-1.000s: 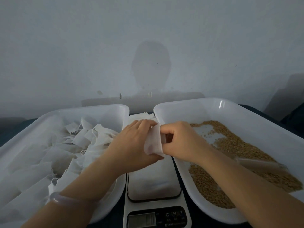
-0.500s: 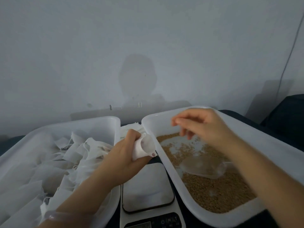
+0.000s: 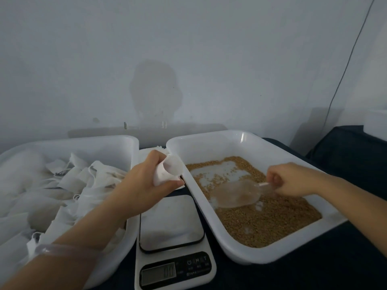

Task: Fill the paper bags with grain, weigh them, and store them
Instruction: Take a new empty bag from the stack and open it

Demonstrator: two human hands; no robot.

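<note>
My right hand [image 3: 293, 181] has left the bag and dropped into the right tray [image 3: 247, 141]; a moment ago it hovered above the grain with nothing in it, and before that both hands were working the bag's mouth apart over the scale. Now its fingers are closed around the handle of the clear plastic scoop [image 3: 238, 194], which lies low on the grain [image 3: 272, 222] with its bowl pointing left, toward the bag. I read that as the opening step finished and the filling step starting: the next thing I need is a loaded scoop carried across to the bag.

My left hand [image 3: 144, 185] is wrapped around the paper bag [image 3: 167, 172], squeezing it into a tube with the round mouth held open and turned toward the right tray. The bag sits above the gap between the two trays, just beside the near-left rim of the grain tray and over the far edge of the scale [image 3: 171, 225]. Its plate is bare.

So the scoop and the bag mouth are near each other but apart, with the tray rim between them. The scoop looks empty, though its clear wall makes that hard to judge. The left tray [image 3: 117, 143] holds a heap of white bags [image 3: 69, 181]; whether they are filled I cannot tell.
</note>
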